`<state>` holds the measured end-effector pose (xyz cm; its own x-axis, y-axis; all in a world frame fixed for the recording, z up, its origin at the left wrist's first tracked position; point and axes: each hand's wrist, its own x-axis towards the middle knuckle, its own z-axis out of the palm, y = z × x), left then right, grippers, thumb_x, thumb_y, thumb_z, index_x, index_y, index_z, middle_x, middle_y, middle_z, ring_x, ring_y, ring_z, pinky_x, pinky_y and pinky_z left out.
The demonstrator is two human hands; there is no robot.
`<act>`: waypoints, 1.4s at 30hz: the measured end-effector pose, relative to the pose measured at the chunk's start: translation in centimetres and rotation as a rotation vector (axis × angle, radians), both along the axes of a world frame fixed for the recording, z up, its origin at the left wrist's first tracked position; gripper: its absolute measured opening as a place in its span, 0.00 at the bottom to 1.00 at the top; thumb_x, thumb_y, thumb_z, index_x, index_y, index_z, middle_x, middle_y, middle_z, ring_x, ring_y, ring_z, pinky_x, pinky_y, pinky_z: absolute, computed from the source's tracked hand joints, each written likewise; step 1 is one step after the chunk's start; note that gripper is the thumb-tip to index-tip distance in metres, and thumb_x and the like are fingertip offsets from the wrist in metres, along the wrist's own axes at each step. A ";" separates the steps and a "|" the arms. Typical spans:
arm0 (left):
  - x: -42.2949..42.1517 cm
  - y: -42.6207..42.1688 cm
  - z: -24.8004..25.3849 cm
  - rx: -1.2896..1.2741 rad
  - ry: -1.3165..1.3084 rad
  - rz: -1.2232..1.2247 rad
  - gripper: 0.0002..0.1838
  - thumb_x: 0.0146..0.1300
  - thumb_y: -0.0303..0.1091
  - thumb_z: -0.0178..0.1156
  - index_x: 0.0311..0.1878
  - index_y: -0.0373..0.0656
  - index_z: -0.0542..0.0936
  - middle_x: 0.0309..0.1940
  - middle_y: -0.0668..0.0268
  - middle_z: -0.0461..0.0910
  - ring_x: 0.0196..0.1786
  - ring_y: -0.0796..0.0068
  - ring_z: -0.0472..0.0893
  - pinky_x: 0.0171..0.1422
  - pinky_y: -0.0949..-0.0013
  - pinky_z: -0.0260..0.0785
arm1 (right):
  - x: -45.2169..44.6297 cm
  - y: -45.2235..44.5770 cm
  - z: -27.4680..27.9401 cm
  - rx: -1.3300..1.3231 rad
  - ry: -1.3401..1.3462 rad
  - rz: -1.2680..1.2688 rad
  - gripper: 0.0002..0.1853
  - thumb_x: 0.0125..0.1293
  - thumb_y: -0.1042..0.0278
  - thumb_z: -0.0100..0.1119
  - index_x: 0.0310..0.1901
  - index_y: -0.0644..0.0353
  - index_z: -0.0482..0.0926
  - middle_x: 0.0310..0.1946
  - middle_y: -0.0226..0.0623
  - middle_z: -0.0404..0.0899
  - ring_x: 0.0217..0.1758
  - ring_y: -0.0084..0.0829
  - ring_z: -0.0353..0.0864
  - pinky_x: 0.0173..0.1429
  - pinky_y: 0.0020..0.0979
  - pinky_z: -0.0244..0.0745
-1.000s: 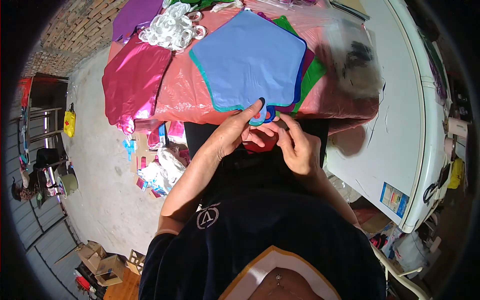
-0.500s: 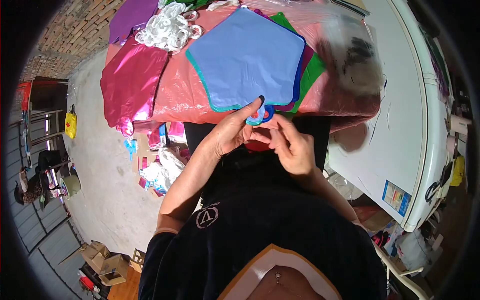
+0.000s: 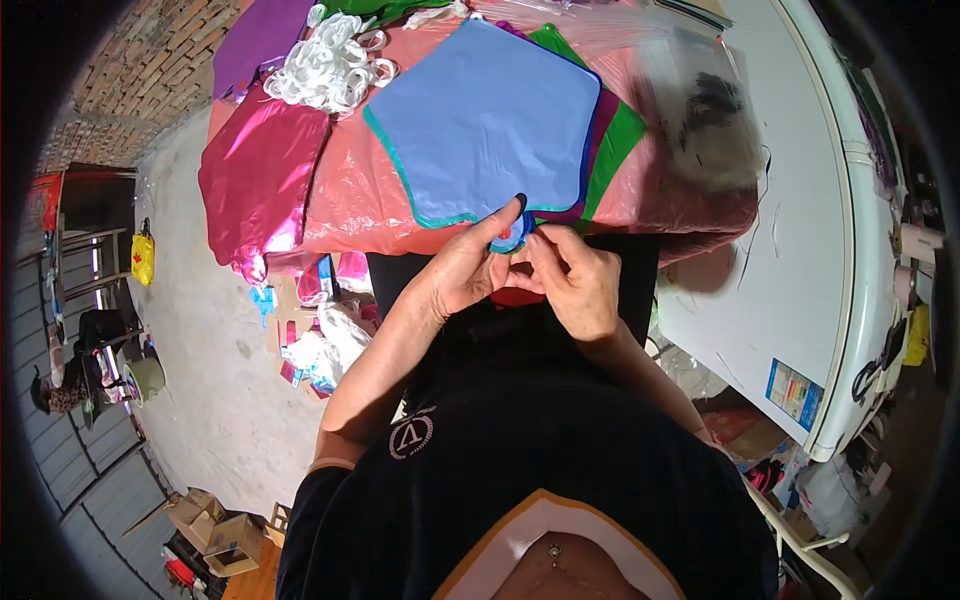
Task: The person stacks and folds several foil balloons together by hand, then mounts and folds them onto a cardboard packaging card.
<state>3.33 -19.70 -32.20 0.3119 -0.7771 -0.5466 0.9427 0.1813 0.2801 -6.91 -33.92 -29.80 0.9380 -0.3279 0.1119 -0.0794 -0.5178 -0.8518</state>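
Note:
A flat light blue five-sided sheet [image 3: 485, 115] with a teal edge lies on top of a stack of similar sheets, dark blue, purple and green [image 3: 622, 145] ones showing beneath. At its near corner is a round blue tab [image 3: 507, 240] with a reddish spot in it. My left hand [image 3: 462, 262] holds this tab, thumb on top and fingers underneath. Close against the tab's right side, my right hand [image 3: 580, 285] is closed with thumb and index finger pinched together at the dark blue tab edge. Its fingertips partly hide what they grip.
Pink plastic [image 3: 350, 195] covers the work surface. A pile of white loops [image 3: 335, 65] and a shiny magenta sheet [image 3: 260, 165] lie to the left. On the right are a clear plastic bag [image 3: 695, 110] and a white surface [image 3: 760, 270]. White bags [image 3: 335, 340] sit on the floor.
My right hand has moved slightly left and up, its fingers closing into a pinch at the tab. The stack has shifted a little left in view. My left hand keeps its hold.

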 end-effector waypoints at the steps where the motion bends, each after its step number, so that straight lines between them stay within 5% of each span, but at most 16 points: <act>1: 0.0 0.0 0.6 0.003 0.007 0.007 0.22 0.80 0.54 0.53 0.54 0.41 0.79 0.42 0.67 0.85 0.45 0.72 0.86 0.52 0.57 0.85 | 0.3 0.3 -0.1 0.066 -0.004 -0.017 0.08 0.69 0.67 0.67 0.44 0.61 0.84 0.32 0.41 0.88 0.30 0.37 0.90 0.34 0.35 0.82; 4: -0.3 -0.4 2.5 0.008 -0.063 -0.023 0.22 0.80 0.54 0.54 0.51 0.42 0.79 0.41 0.68 0.85 0.44 0.76 0.85 0.51 0.64 0.83 | 0.2 1.1 0.9 0.441 0.060 -0.071 0.07 0.70 0.70 0.68 0.45 0.62 0.84 0.30 0.40 0.88 0.30 0.32 0.91 0.34 0.33 0.82; 7: -0.1 0.1 0.8 0.015 -0.067 -0.086 0.23 0.80 0.55 0.53 0.49 0.42 0.79 0.40 0.67 0.84 0.40 0.75 0.83 0.48 0.69 0.78 | -0.3 1.1 -0.7 0.185 -0.001 -0.053 0.08 0.71 0.71 0.66 0.47 0.65 0.84 0.30 0.40 0.89 0.31 0.27 0.91 0.34 0.30 0.83; 17: -0.5 0.3 1.2 -0.012 -0.219 -0.228 0.26 0.80 0.57 0.51 0.48 0.40 0.79 0.36 0.63 0.82 0.34 0.67 0.82 0.47 0.64 0.76 | -0.8 0.9 -0.3 0.926 0.233 -0.060 0.11 0.78 0.63 0.61 0.49 0.64 0.82 0.24 0.31 0.80 0.22 0.19 0.78 0.26 0.22 0.72; 23: -0.1 0.7 0.0 -0.151 -0.167 -0.177 0.24 0.79 0.56 0.52 0.48 0.40 0.79 0.35 0.61 0.84 0.36 0.64 0.85 0.49 0.64 0.77 | -0.3 0.5 0.3 1.080 0.361 -0.071 0.11 0.78 0.61 0.61 0.49 0.61 0.82 0.24 0.31 0.79 0.21 0.18 0.76 0.26 0.19 0.63; 28: -1.2 0.4 0.7 0.247 -0.123 0.006 0.18 0.77 0.48 0.60 0.49 0.40 0.81 0.34 0.64 0.85 0.34 0.69 0.84 0.43 0.66 0.76 | -1.2 0.6 0.2 1.072 0.350 0.011 0.13 0.78 0.60 0.61 0.48 0.64 0.84 0.27 0.30 0.80 0.24 0.19 0.77 0.29 0.21 0.73; 32: -0.9 2.9 2.5 0.245 -0.231 -0.079 0.19 0.78 0.43 0.59 0.52 0.32 0.80 0.40 0.56 0.87 0.38 0.64 0.87 0.45 0.66 0.80 | -2.3 -0.7 1.5 0.793 0.471 0.297 0.15 0.78 0.61 0.60 0.52 0.64 0.85 0.30 0.28 0.83 0.30 0.20 0.82 0.34 0.22 0.76; 34: -0.2 5.1 3.4 0.141 -0.230 -0.176 0.22 0.79 0.40 0.57 0.56 0.25 0.77 0.45 0.46 0.87 0.41 0.57 0.89 0.47 0.62 0.83 | -3.3 -3.1 1.2 0.468 0.414 0.429 0.10 0.76 0.68 0.60 0.51 0.63 0.85 0.30 0.33 0.86 0.32 0.20 0.84 0.37 0.24 0.78; 37: 0.7 8.8 2.8 0.124 -0.304 -0.360 0.28 0.83 0.46 0.48 0.56 0.21 0.77 0.47 0.39 0.85 0.45 0.49 0.88 0.46 0.56 0.83 | -3.0 -5.8 4.6 0.204 0.360 0.295 0.07 0.70 0.74 0.63 0.47 0.63 0.85 0.31 0.36 0.87 0.32 0.26 0.86 0.39 0.28 0.79; 39: 1.4 10.9 1.8 0.091 -0.306 -0.469 0.33 0.83 0.51 0.45 0.54 0.20 0.79 0.48 0.37 0.85 0.47 0.48 0.88 0.47 0.58 0.84 | -1.7 -7.7 3.7 -0.224 -0.072 0.215 0.09 0.68 0.75 0.63 0.48 0.63 0.84 0.39 0.39 0.86 0.41 0.37 0.87 0.46 0.33 0.80; 42: 2.2 11.7 1.9 0.124 -0.310 -0.522 0.34 0.81 0.54 0.48 0.59 0.22 0.76 0.49 0.38 0.84 0.47 0.49 0.88 0.40 0.59 0.85 | 2.5 -9.6 5.7 -0.534 -0.146 0.285 0.21 0.60 0.77 0.67 0.57 0.61 0.80 0.55 0.45 0.80 0.60 0.45 0.79 0.61 0.41 0.75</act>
<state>5.49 -8.04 -30.28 0.0662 -0.8066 -0.5874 0.7698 -0.3333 0.5444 -4.40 -43.55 -24.14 0.9433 0.0698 0.3246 0.2223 -0.8589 -0.4614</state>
